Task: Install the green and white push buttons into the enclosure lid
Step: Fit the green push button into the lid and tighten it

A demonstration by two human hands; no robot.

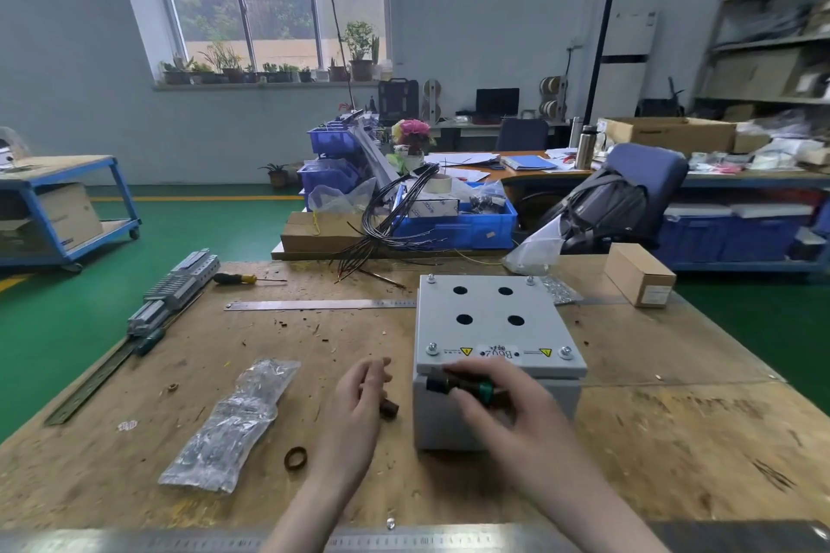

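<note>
Green push button [467, 386], gripped by right fingers [483, 402]

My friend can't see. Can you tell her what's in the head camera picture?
A person's right hand holds a green push button before a grey enclosure, whose lid has four empty holes. The left hand hovers by a plastic bag.
</note>
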